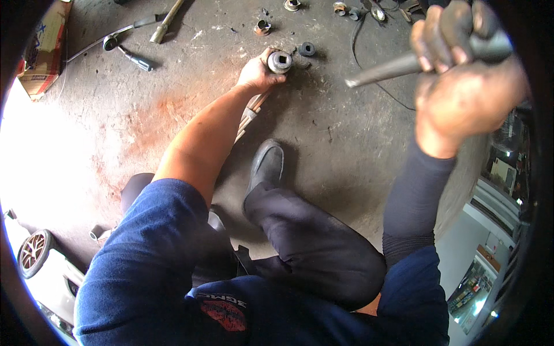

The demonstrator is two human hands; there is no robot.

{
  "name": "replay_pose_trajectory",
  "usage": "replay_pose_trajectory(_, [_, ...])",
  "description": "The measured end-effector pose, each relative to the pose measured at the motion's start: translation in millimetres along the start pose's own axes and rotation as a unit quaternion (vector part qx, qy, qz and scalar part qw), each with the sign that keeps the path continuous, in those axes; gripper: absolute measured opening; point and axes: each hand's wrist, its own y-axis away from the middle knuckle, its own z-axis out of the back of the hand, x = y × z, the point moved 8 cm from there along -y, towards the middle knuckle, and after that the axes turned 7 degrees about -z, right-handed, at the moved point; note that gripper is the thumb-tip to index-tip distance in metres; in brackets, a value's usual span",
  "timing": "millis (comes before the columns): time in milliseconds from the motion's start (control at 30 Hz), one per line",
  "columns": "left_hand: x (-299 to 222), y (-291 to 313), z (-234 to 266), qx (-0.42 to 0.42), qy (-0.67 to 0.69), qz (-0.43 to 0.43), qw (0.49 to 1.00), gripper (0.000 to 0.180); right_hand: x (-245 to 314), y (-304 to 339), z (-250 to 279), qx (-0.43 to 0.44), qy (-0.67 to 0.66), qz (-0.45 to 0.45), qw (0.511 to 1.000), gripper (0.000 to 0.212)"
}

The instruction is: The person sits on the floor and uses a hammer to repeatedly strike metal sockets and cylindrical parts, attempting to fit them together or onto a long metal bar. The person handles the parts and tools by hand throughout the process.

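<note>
Low over the concrete floor, my left hand (255, 75) is closed around a thick metal socket (280, 62), whose square hole faces up. Just right of it stands a smaller dark socket (307, 49). A bundle of thin rods (248, 119) shows below my left wrist, partly covered by the forearm. At upper right, my right hand (461, 95) is raised and wrapped around a grey metal bar (386, 70). The bar's narrower end points left toward the socket, with a gap between them. The bar's far end is partly hidden by my fingers, and the hand is slightly blurred.
A long-handled tool (115, 36), a blue-handled tool (138, 60) and a worn bar (166, 23) lie at upper left near a cardboard box (43, 49). Metal rings (262, 27) and a black cable (354, 46) lie farther up. My shoe (268, 164) is planted below the socket.
</note>
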Motion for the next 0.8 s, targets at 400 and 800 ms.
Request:
replay_pose_trajectory(400, [11.0,-1.2,-8.5,0.019,0.034,0.039,0.999,0.098,-194.9,168.6,34.5,-0.245,0.256,-0.290,0.889,0.061])
replay_pose_trajectory(800, [-6.7,3.4,0.5,0.023,0.008,0.021,0.999,0.083,-232.2,198.5,31.8,-0.144,0.457,-0.548,0.686,0.062])
